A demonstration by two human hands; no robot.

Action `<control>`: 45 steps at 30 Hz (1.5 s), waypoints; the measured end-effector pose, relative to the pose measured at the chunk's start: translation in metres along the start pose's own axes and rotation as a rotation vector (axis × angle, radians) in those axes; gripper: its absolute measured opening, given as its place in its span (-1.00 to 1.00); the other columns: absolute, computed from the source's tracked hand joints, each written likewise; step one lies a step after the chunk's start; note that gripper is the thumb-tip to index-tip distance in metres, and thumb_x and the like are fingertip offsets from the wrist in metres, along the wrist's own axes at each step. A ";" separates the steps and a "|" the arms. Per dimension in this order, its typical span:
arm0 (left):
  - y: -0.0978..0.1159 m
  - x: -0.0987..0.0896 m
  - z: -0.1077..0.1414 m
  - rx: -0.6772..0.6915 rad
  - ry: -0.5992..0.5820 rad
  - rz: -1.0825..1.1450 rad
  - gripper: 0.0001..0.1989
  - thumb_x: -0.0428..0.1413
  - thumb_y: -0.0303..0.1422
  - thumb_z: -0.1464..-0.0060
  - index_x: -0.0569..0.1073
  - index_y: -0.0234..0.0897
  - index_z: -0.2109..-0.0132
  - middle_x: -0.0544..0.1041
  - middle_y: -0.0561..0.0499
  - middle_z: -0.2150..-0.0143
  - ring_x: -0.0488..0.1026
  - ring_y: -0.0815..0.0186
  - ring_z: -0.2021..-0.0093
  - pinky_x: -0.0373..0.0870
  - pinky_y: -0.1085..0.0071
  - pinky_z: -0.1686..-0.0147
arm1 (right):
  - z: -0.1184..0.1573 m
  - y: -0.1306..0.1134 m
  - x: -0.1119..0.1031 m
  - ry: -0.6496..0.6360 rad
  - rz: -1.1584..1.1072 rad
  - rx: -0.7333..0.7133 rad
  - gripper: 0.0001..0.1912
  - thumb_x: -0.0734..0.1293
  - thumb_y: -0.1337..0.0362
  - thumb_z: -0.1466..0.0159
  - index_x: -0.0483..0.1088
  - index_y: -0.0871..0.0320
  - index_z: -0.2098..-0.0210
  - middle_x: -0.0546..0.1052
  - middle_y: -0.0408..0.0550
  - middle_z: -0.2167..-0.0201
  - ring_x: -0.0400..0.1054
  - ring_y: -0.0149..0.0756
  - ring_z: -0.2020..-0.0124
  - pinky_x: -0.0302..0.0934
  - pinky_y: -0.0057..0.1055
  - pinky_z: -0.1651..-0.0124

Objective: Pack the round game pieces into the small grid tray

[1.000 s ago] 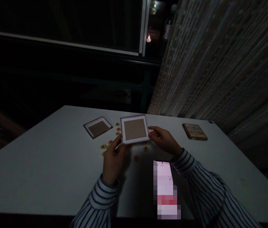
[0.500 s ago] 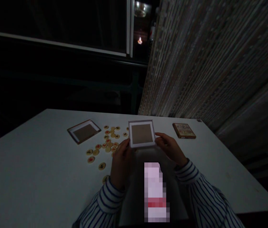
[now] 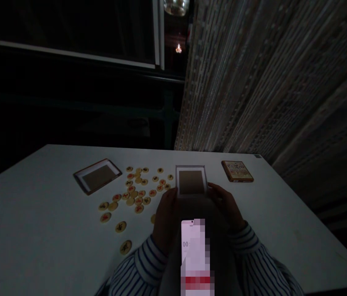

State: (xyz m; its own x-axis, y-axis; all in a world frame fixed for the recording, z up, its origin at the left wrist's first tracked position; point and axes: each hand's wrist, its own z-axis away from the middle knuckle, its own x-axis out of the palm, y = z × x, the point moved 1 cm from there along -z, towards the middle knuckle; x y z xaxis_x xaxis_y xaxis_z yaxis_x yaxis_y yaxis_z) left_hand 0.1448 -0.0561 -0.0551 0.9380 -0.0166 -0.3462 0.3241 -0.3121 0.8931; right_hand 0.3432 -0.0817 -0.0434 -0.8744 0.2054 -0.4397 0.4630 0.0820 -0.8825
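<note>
Both hands hold a shallow open box (image 3: 191,182) with pale walls and a grey-brown bottom, nothing inside it. My left hand (image 3: 165,218) grips its left side, while my right hand (image 3: 226,204) has its fingers closed at the right side. Left of the box lie many round Chinese chess pieces (image 3: 138,200), scattered, some with red marks, some with dark marks, a few blank side up. Close to my left sleeve is one dark-marked piece (image 3: 125,247). Whether the box touches the table is hard to tell in the dim light.
On the white table (image 3: 53,238) a second open tray (image 3: 97,177) lies at the left. A printed flat box (image 3: 237,171) lies at the far right. A lit phone (image 3: 188,236) shows below my hands, partly blurred out. A string curtain (image 3: 222,82) hangs behind.
The box has come lower and to the right of the pieces, with both hands still on it. More chess pieces now show beside it. The camera view has shifted slightly.
</note>
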 end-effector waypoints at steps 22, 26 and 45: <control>-0.010 0.019 0.010 0.304 -0.232 -0.426 -0.66 -0.17 -0.45 -0.07 0.38 -0.33 0.05 0.43 -0.16 0.04 0.30 0.15 -0.04 0.34 0.17 0.04 | 0.011 0.015 -0.005 -0.023 0.210 0.122 -0.63 0.12 0.20 -0.21 0.29 0.19 0.03 0.52 0.02 0.30 0.40 -0.27 0.31 0.29 -0.35 0.27; -0.015 0.022 0.013 0.255 -0.223 -0.432 -0.63 -0.21 -0.48 -0.08 0.34 -0.35 0.01 0.42 -0.18 0.02 0.30 0.18 -0.05 0.33 0.20 0.02 | 0.012 0.017 -0.005 -0.030 0.293 0.105 -0.64 0.12 0.21 -0.22 0.29 0.18 0.04 0.52 0.02 0.29 0.40 -0.27 0.29 0.27 -0.34 0.23; -0.016 0.028 0.015 -0.017 -0.265 -0.298 -0.60 -0.16 -0.38 -0.08 0.28 -0.33 -0.07 0.33 -0.17 -0.08 0.24 0.19 -0.10 0.20 0.18 -0.08 | 0.014 0.020 -0.003 -0.016 0.534 0.145 -0.64 0.12 0.19 -0.20 0.34 0.18 0.09 0.50 0.02 0.23 0.39 -0.27 0.24 0.24 -0.36 0.21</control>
State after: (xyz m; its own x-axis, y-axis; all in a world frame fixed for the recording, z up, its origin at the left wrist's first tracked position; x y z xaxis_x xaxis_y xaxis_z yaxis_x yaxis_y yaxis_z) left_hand 0.1636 -0.0654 -0.0832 0.7392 -0.1735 -0.6508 0.5810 -0.3244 0.7464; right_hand 0.3532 -0.0945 -0.0615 -0.5258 0.1670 -0.8341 0.8190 -0.1653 -0.5494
